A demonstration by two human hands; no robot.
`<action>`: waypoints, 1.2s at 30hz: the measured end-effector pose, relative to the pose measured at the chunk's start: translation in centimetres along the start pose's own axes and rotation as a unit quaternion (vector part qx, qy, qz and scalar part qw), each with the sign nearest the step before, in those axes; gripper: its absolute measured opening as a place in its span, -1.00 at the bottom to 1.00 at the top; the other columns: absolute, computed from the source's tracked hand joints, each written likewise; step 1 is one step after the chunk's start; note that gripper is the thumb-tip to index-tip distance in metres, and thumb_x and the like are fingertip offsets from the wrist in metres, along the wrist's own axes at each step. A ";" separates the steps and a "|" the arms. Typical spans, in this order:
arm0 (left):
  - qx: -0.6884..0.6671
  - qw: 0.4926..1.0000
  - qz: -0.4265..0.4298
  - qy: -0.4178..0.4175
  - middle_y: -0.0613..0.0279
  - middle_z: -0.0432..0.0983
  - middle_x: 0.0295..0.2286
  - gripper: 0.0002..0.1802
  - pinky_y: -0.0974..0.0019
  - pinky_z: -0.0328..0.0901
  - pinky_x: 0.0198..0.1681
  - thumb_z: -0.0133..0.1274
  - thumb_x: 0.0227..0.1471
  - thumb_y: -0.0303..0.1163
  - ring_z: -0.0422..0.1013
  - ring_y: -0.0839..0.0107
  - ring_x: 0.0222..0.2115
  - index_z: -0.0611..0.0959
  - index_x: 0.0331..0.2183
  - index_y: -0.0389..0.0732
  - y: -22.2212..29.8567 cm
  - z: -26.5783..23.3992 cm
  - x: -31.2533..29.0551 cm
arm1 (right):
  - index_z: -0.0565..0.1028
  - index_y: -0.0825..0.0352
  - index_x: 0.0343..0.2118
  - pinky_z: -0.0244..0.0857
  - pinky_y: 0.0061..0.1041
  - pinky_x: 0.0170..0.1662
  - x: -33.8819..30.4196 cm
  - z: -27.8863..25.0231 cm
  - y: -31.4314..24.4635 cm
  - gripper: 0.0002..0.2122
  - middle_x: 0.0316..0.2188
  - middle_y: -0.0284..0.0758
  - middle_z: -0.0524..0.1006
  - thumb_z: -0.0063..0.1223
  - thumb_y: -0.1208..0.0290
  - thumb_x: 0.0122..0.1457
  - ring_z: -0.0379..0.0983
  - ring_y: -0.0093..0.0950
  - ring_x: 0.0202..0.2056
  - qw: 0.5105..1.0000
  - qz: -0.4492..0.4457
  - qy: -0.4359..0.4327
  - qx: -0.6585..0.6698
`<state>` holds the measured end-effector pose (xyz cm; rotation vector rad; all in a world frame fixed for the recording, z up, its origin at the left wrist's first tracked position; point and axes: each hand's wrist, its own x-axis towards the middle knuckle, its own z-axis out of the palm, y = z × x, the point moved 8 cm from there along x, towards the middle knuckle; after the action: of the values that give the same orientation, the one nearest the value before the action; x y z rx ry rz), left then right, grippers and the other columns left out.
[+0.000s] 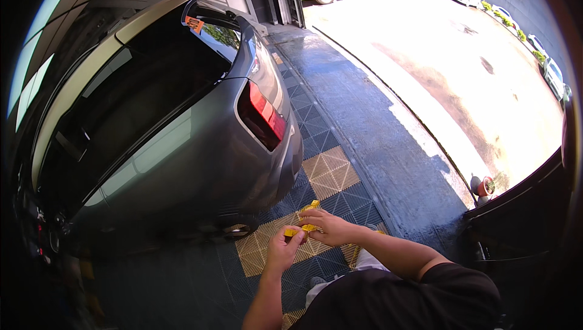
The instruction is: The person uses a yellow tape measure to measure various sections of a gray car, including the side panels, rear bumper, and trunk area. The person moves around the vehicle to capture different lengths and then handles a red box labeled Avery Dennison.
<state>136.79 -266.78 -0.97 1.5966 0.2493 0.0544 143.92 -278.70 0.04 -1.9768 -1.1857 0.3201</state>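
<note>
Where my two forearms converge in the head view, item one: a yellow piece (310,227), thin and strip-like, exact kind too small to tell; located between my hands, above the tiled floor (331,172). Long axis: slanting, near end at my left, far end ahead and to the right. Neither hand is nearer; both touch it.

Item two: my left hand (284,248), thumb and fingers pinched on the near end, forearm rising steeply from the lower edge.

Item three: my right hand (327,226), fingers curled over the middle and far part, forearm reaching in from the right, elbow bent, wrist bowed downward.

Item four: grey car (209,160), ahead and left, apart from both hands; red tail light (267,117) beyond them.
</note>
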 end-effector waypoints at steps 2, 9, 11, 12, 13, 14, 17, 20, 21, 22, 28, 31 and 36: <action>0.030 1.000 0.002 -0.007 0.23 0.57 -0.45 -0.85 0.46 0.39 -0.36 0.11 0.11 -0.43 0.48 0.54 -0.46 0.60 -0.29 -0.32 0.8 0.4 3.9 | 0.36 0.35 0.10 0.24 -0.38 0.13 1.0 -1.7 1.5 -0.62 -0.05 -0.10 0.48 -0.03 0.36 0.24 0.42 -0.29 0.04 0.959 0.104 -0.097 0.247; 0.231 0.971 0.053 -0.011 0.28 0.50 -0.52 -0.87 0.47 0.28 -0.45 0.15 0.06 -0.44 0.38 0.60 -0.53 0.65 -0.36 -0.32 5.2 6.8 19.5 | 0.48 0.38 -0.27 0.34 -0.56 -0.36 3.7 -10.5 15.9 -0.77 -0.55 -0.41 0.50 -0.01 0.27 0.29 0.45 -0.63 -0.48 0.935 0.190 -0.058 0.295; 0.257 0.964 0.069 0.000 0.33 0.48 -0.55 -0.88 0.50 0.24 -0.48 0.16 0.06 -0.45 0.33 0.65 -0.55 0.65 -0.37 -0.33 7.5 8.7 23.7 | 0.49 0.36 -0.27 0.26 -0.59 -0.45 4.7 -14.3 19.5 -0.79 -0.61 -0.46 0.44 -0.02 0.28 0.29 0.34 -0.67 -0.56 0.932 0.204 -0.067 0.291; 0.266 0.960 0.083 0.010 0.33 0.47 -0.55 -0.87 0.49 0.23 -0.49 0.16 0.06 -0.45 0.32 0.65 -0.55 0.64 -0.38 -0.33 9.2 9.1 25.5 | 0.49 0.35 -0.27 0.25 -0.59 -0.46 5.7 -16.2 20.8 -0.79 -0.62 -0.46 0.44 -0.02 0.29 0.29 0.34 -0.67 -0.56 0.932 0.199 -0.068 0.294; 0.275 0.956 0.100 0.022 0.34 0.47 -0.56 -0.87 0.49 0.22 -0.49 0.16 0.05 -0.45 0.31 0.66 -0.55 0.64 -0.38 -0.33 11.0 9.2 27.1 | 0.49 0.35 -0.26 0.24 -0.59 -0.47 6.7 -17.9 21.7 -0.80 -0.62 -0.47 0.43 -0.02 0.29 0.29 0.34 -0.68 -0.57 0.934 0.192 -0.070 0.294; 0.276 0.953 0.115 0.047 0.34 0.46 -0.59 -0.90 0.50 0.21 -0.51 0.14 0.05 -0.47 0.31 0.67 -0.57 0.64 -0.39 -0.32 12.4 8.7 29.0 | 0.49 0.34 -0.26 0.23 -0.60 -0.48 7.6 -19.5 23.0 -0.80 -0.63 -0.48 0.43 -0.02 0.29 0.29 0.33 -0.68 -0.57 0.935 0.188 -0.070 0.294; 0.261 0.957 0.064 0.109 0.23 0.51 -0.57 -0.86 0.40 0.26 -0.49 0.14 0.05 -0.44 0.35 0.55 -0.57 0.63 -0.38 -0.34 13.6 5.3 33.5 | 0.49 0.35 -0.26 0.22 -0.54 -0.49 11.9 -22.8 25.4 -0.80 -0.64 -0.44 0.42 -0.04 0.30 0.28 0.33 -0.63 -0.59 0.934 0.173 -0.077 0.302; 0.274 0.949 0.073 0.135 0.25 0.49 -0.58 -0.85 0.40 0.25 -0.49 0.14 0.05 -0.44 0.34 0.57 -0.58 0.63 -0.38 -0.35 13.7 2.9 38.5 | 0.49 0.35 -0.27 0.20 -0.52 -0.50 16.1 -24.1 27.9 -0.81 -0.64 -0.42 0.41 -0.03 0.32 0.27 0.30 -0.61 -0.61 0.941 0.142 -0.055 0.303; 0.296 0.942 0.071 0.140 0.24 0.50 -0.58 -0.85 0.40 0.25 -0.49 0.14 0.05 -0.44 0.35 0.57 -0.58 0.63 -0.38 -0.35 14.1 2.2 40.2 | 0.49 0.35 -0.27 0.20 -0.53 -0.50 17.7 -24.2 28.7 -0.82 -0.64 -0.42 0.41 -0.03 0.33 0.26 0.29 -0.61 -0.61 0.939 0.137 -0.053 0.310; 0.318 0.934 0.071 0.146 0.24 0.50 -0.58 -0.85 0.40 0.26 -0.49 0.14 0.05 -0.44 0.36 0.57 -0.58 0.63 -0.38 -0.35 14.8 1.5 41.7 | 0.49 0.35 -0.27 0.20 -0.53 -0.50 19.2 -24.3 29.2 -0.82 -0.64 -0.42 0.41 -0.03 0.33 0.26 0.28 -0.61 -0.61 0.939 0.129 -0.051 0.316; 0.475 0.809 0.187 0.292 0.05 0.49 -0.56 -0.86 0.19 0.30 -0.48 0.12 0.04 -0.45 0.42 0.16 -0.59 0.59 -0.43 -0.35 24.6 -5.2 52.9 | 0.49 0.39 -0.31 0.21 -0.59 -0.49 30.7 -27.1 35.6 -0.80 -0.60 -0.46 0.41 -0.01 0.32 0.25 0.29 -0.67 -0.57 0.917 0.165 -0.038 0.360; 0.633 0.686 0.124 0.337 0.11 0.52 -0.47 -0.83 0.11 0.32 -0.34 0.10 0.06 -0.35 0.46 0.13 -0.42 0.59 -0.39 -0.27 26.8 -9.2 57.4 | 0.50 0.39 -0.29 0.22 -0.59 -0.48 36.6 -28.9 36.9 -0.80 -0.59 -0.45 0.42 0.00 0.32 0.25 0.28 -0.67 -0.57 0.925 0.149 -0.043 0.348; 0.779 0.498 0.075 0.373 0.21 0.52 -0.43 -0.86 0.12 0.31 -0.25 0.05 0.11 -0.33 0.44 0.18 -0.32 0.57 -0.38 -0.20 26.8 -10.9 61.3 | 0.52 0.40 -0.26 0.23 -0.57 -0.47 44.6 -29.1 42.8 -0.79 -0.58 -0.44 0.44 0.01 0.33 0.24 0.30 -0.65 -0.56 0.935 0.095 -0.059 0.336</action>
<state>197.83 -244.82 18.80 3.3789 1.0557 0.9217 211.01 -266.84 -4.69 -1.4717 -0.8004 0.8354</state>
